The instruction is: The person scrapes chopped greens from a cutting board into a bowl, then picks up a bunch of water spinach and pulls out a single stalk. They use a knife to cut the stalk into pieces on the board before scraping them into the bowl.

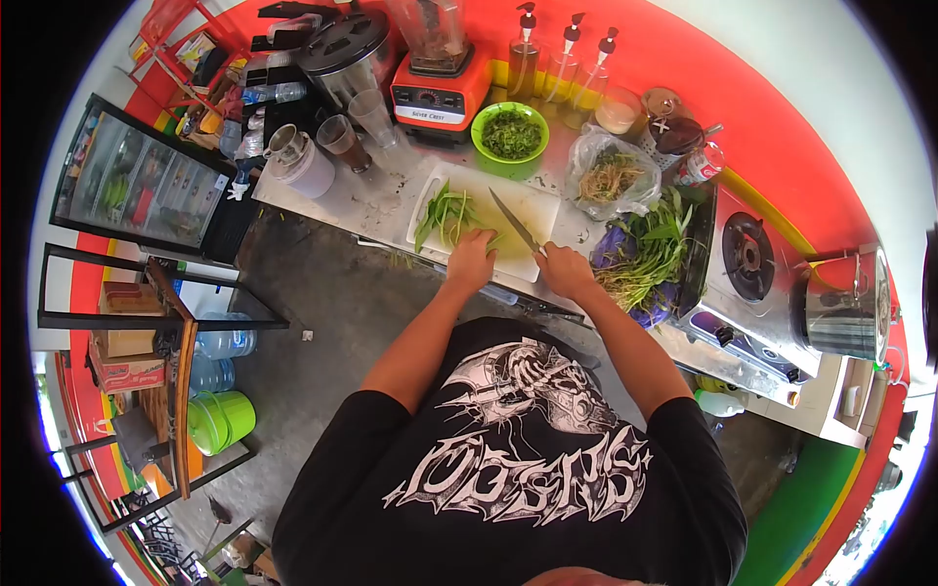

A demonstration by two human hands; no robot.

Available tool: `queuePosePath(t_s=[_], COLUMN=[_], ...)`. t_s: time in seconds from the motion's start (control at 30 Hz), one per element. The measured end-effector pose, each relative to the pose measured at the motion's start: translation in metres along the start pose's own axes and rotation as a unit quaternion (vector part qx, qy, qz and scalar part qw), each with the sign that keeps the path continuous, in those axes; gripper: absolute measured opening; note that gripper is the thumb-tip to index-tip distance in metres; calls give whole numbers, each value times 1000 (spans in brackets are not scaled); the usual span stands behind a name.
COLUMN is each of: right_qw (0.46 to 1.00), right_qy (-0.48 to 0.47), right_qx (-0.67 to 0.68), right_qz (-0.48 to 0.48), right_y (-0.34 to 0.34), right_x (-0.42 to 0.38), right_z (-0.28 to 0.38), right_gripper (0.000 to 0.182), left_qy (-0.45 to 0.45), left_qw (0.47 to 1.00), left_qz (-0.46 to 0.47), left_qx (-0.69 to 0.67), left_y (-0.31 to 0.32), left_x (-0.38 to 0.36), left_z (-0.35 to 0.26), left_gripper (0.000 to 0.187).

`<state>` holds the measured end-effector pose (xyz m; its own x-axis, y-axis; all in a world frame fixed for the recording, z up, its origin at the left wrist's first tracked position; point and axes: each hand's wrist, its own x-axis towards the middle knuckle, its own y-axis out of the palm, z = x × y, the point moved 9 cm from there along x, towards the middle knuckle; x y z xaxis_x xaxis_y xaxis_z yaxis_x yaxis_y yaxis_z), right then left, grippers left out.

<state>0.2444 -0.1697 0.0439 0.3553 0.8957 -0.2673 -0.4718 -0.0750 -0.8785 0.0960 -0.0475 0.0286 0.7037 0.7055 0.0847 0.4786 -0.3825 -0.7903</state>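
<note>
My left hand (472, 258) presses down on a bunch of leafy greens (447, 217) on the white cutting board (535, 201). Its fingers are closed over the stems. In my right hand (564, 270) is the handle of a kitchen knife (512, 219), its blade pointing away and to the left over the board. The blade lies a little right of the greens, apart from them. Behind the board stands a green bowl (510, 133) full of chopped greens. Right of the board are a clear plastic bag (614, 174) with roots and trimmings and a large heap of uncut greens (653, 249).
A red blender (440, 93), tall cups (344, 145) and a white jar (298, 161) stand at the back left. Pump bottles (562, 63) line the wall. A gas stove (747, 259) with a steel pot (845, 308) is at the right, and a shelf (181, 391) at the left.
</note>
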Motion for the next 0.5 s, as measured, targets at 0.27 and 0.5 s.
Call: queuePosePath(t_s=[0.27, 0.5], right_qw=[997, 994], right_qy=[-13, -16], right_qx=[-66, -101], right_qz=[28, 36], right_y=[6, -2], right_x=[-16, -29], right_z=[11, 24], right_gripper=[41, 37], left_qy=[38, 62], left_qw=[999, 997], left_qz=[-24, -7], left_qx=[29, 50], left_y=[-3, -2], left_x=[-18, -22], left_z=[-5, -4], left_gripper=[37, 43])
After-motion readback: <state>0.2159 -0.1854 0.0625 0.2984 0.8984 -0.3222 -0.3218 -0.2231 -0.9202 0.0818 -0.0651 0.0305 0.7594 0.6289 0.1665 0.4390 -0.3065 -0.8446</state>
